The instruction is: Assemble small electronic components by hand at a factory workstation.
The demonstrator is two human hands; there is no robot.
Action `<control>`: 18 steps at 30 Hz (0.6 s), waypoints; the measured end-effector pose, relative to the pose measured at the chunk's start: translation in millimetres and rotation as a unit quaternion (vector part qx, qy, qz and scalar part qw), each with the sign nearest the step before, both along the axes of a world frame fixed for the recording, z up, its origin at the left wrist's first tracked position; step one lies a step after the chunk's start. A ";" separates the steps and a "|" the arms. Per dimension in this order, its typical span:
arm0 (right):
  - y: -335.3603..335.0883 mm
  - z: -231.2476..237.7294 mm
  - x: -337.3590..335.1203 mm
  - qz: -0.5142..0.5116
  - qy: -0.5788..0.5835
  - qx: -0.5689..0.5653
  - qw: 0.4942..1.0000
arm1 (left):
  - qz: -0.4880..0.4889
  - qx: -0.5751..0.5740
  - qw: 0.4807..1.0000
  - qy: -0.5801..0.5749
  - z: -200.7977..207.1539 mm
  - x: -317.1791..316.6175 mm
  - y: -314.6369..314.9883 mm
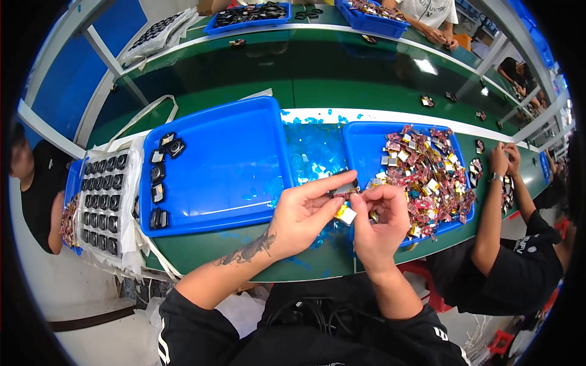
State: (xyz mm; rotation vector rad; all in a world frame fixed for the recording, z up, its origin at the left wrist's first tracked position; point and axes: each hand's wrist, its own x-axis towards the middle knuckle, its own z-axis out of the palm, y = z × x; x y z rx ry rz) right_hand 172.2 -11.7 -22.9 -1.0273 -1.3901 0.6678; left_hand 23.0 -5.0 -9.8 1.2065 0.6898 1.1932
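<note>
My left hand (298,215) is closed on a small dark electronic module (344,191), gripping it between thumb and fingers. Just below the module hangs a small silver battery pouch with yellow tape (346,214). My right hand (381,227) pinches at the module's right side; its fingertips hide what exactly they grip. Both hands meet above the bench, between two blue trays. The right tray (366,129) bears a heap of small red circuit boards with silver and yellow pieces (421,177). In the left tray (220,161), several black square-shaped units (158,174) line the left side.
Blue film scraps (314,149) litter the green bench (299,265) between the trays. At the left stands a white-lined tray of black units (102,201). A co-worker's arms (491,201) reach in at the right; another person (43,183) is at the left. Metal posts (104,52) frame the bench.
</note>
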 end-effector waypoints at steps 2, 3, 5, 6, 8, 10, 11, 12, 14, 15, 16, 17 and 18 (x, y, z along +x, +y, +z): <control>3.4 -0.2 -1.0 -0.029 -0.051 0.007 0.998 | -0.008 -0.004 1.000 0.011 -0.1 -0.6 2.0; 3.6 3.8 -2.4 -0.031 -0.052 0.007 0.998 | 0.005 0.001 1.000 0.001 0.3 -0.1 1.9; 4.4 12.4 -8.4 -0.014 -0.048 -0.056 0.997 | 0.019 0.007 1.000 -0.011 -0.6 -2.1 1.9; 6.4 12.1 -8.5 -0.011 -0.051 -0.054 0.997 | 0.028 -0.008 0.999 -0.029 -0.4 -2.1 0.9; 11.1 10.7 -9.1 0.042 -0.114 -0.025 0.992 | 0.044 -0.019 0.998 -0.050 1.1 -4.5 -1.0; 14.8 19.9 -5.3 0.073 -0.118 -0.027 0.990 | 0.043 -0.085 0.995 -0.036 5.5 -5.2 -2.2; 17.3 26.7 -0.3 0.093 -0.122 -0.032 0.988 | 0.034 -0.081 0.996 -0.021 2.6 -2.7 0.0; 26.3 35.0 9.8 0.107 -0.153 -0.055 0.981 | 0.034 -0.084 0.996 -0.013 7.8 1.7 1.2; 56.9 61.1 5.1 0.148 -0.267 -0.064 0.950 | 0.110 -0.007 0.987 0.121 9.6 -12.0 8.8; 82.8 67.1 5.3 0.162 -0.317 -0.045 0.933 | 0.167 0.065 0.955 0.235 12.6 -17.4 7.5; 107.1 77.7 2.5 0.162 -0.333 -0.082 0.925 | 0.234 0.162 0.902 0.324 9.6 -26.6 17.3; 144.5 76.4 11.0 0.159 -0.367 -0.072 0.914 | 0.278 0.238 0.786 0.498 26.6 -37.3 24.8; 173.4 71.8 12.1 0.110 -0.392 -0.096 0.908 | 0.287 0.210 0.730 0.584 31.6 -50.7 33.8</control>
